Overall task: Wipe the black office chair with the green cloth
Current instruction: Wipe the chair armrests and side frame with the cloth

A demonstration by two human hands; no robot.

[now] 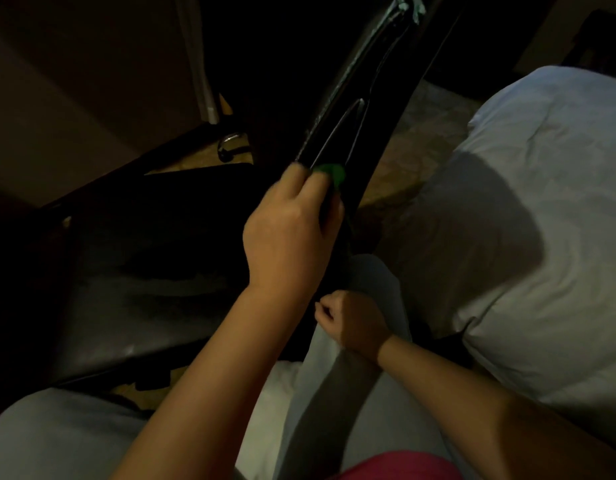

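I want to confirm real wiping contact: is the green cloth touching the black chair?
Touching. The head view shows the left hand wrapped round the black chair edge, with the green cloth pressed between its fingers and the black surface.

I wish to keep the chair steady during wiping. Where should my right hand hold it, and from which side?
Probably the slim edge of the chair back, just below the left hand holding the green cloth. Come from the right: the edge looks thin enough for fingers to wrap, and the right hand lies close by.
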